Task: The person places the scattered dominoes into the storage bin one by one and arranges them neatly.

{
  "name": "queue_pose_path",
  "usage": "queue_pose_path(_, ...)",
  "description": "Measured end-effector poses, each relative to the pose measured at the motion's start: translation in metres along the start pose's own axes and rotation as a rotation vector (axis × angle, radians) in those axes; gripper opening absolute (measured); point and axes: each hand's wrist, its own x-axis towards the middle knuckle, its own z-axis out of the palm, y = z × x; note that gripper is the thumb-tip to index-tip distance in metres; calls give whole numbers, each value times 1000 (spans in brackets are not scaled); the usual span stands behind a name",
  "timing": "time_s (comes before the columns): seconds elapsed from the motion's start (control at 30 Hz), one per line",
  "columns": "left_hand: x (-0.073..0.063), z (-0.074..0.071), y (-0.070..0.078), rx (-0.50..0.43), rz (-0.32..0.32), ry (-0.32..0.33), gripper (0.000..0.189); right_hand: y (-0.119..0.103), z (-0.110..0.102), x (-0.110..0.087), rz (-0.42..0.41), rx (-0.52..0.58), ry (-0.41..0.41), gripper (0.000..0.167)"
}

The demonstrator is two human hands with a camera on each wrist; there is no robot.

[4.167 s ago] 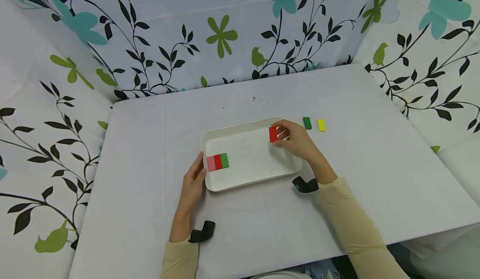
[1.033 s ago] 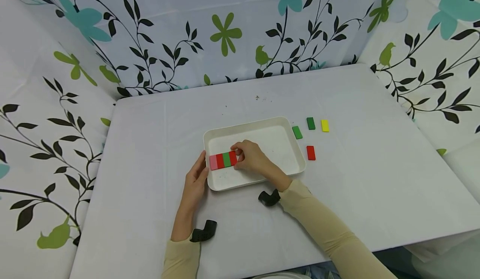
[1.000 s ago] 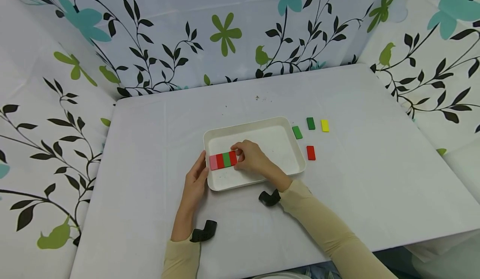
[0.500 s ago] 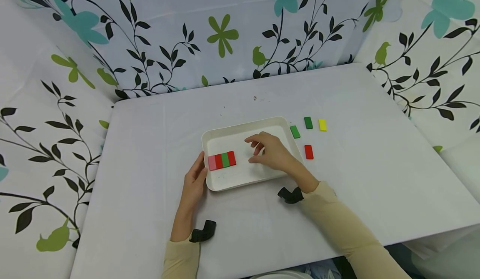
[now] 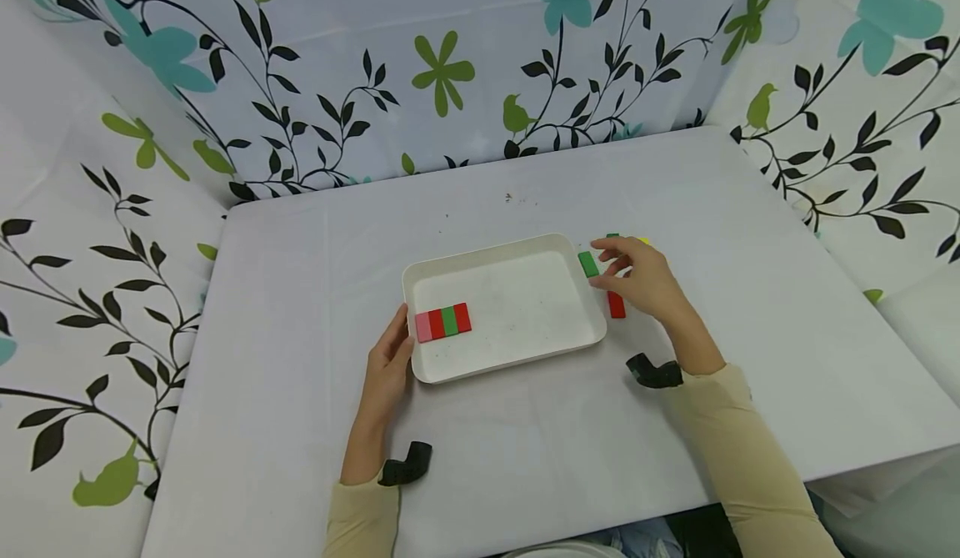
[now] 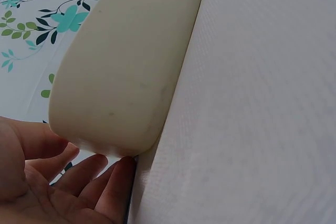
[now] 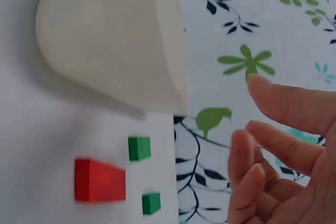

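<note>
In the head view, a white tray (image 5: 517,312) holds a row at its left end: a pink block (image 5: 423,327), a red block (image 5: 437,324), a green block (image 5: 449,320) and another red block (image 5: 462,317). My left hand (image 5: 386,366) touches the tray's left end with its fingertips, seen against the end wall (image 6: 100,145) in the left wrist view. My right hand (image 5: 641,279) hovers past the tray's right edge, thumb and fingers parted around a loose green block (image 5: 588,263), holding nothing. Under it, a loose red block (image 5: 617,305) is partly covered.
A dark green block (image 5: 612,235) and a yellow block (image 5: 643,241) lie on the white table (image 5: 750,308) behind my right hand, mostly hidden by it. A patterned cloth (image 5: 480,66) hangs around the table's back and sides.
My right hand has set a red block at the end of the row, let go of it, and moved right to the loose blocks. The left hand stays at the tray.
</note>
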Motion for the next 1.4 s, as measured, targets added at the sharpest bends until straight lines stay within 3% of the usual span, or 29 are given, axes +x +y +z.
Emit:
queue_pose_path(0.2, 0, 0, 0, -4, 0, 2, 54, 31, -15, -1, 152, -49, -145, 72)
queue_pose_path(0.37, 0, 0, 0, -1, -2, -1, 53, 50, -13, -3, 207, -25, -197, 73)
queue_pose_path(0.73, 0, 2, 0, 1, -5, 0, 53, 63, -4, -7, 186, -25, -198, 65)
queue_pose_path(1.4, -1, 1, 1, 4, -4, 1, 54, 62, 1, -8, 175, -85, -174, 50)
